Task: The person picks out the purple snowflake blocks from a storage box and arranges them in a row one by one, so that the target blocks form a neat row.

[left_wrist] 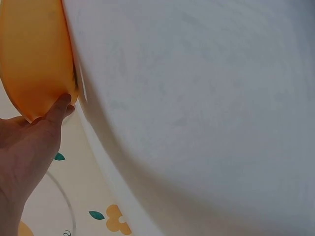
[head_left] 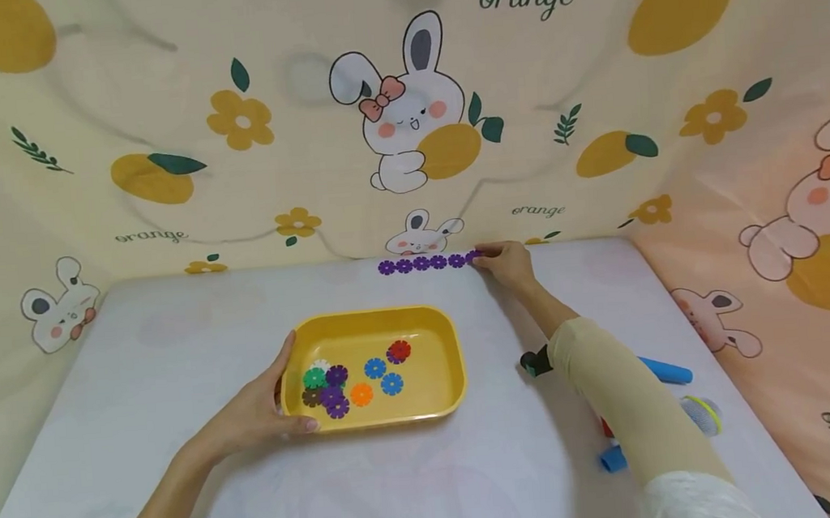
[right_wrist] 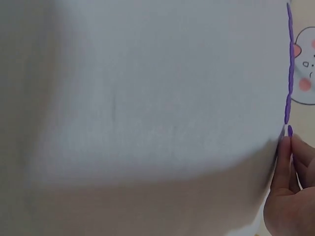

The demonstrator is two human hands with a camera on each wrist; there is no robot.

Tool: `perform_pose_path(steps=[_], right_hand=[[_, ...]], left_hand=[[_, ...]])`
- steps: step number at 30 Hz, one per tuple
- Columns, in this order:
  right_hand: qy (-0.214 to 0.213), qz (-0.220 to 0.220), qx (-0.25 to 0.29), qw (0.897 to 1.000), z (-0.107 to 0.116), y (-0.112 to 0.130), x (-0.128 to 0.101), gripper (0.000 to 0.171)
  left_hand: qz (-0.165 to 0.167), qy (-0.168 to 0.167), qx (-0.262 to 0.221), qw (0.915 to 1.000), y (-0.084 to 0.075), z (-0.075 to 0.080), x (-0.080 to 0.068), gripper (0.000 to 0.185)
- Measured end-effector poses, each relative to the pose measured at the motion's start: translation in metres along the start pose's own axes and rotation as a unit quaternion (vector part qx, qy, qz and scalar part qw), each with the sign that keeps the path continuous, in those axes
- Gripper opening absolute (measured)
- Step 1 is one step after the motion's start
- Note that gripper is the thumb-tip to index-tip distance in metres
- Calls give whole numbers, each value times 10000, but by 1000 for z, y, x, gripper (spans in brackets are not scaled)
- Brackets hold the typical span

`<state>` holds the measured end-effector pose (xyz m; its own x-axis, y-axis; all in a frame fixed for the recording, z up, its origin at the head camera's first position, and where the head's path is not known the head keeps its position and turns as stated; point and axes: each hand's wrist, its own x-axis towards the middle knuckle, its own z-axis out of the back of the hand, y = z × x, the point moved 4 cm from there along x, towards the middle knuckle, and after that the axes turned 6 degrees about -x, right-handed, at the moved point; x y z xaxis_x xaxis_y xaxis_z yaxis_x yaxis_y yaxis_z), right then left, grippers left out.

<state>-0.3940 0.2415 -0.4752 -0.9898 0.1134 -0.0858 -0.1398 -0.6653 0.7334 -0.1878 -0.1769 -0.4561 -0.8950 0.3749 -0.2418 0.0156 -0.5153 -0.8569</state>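
- Our right hand is at the far table edge, fingertips pinched on a purple flower disc at the right end of the purple row.
- That row holds about five discs side by side, plus the one in our fingers; it lies flat against the back edge of the white table.
- Our left hand grips the left rim of the yellow tray, thumb over the edge, fingers under the near corner.
- Progress, as we judge it: purple line is well started. The tray still has several purple discs, plus green, blue, orange, red, white and a dark one, so sorting looks less than half done.
- Beyond our right forearm: blue tubes and a mesh-headed item, partly hidden by the sleeve.
- Head view alone shows the tray contents and the full row.
- Left wrist view adds only the thumb pressed on the tray's orange-yellow underside; no discs visible.
- Right wrist view shows the row edge-on and fingers pinching the end disc; it sits just beside the row, contact unclear.
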Motion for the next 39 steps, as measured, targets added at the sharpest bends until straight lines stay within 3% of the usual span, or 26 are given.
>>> perform_pose_path(steps=[15,22,30,39], right_hand=[[206,-49,-164,9996,2,-8,6,36],[303,-87,238,9992,3,-5,3,35],[750,438,1598,9833,-2,31,-20,34],[1365,1199,1875,9653,-25,82,-65,29]], left_hand=[[30,13,16,10000,-1,-1,0,133],[11,23,6,10000,-2,0,0,132],[21,5,26,10000,-3,3,0,131],[12,38,-77,10000,0,1,-1,131]])
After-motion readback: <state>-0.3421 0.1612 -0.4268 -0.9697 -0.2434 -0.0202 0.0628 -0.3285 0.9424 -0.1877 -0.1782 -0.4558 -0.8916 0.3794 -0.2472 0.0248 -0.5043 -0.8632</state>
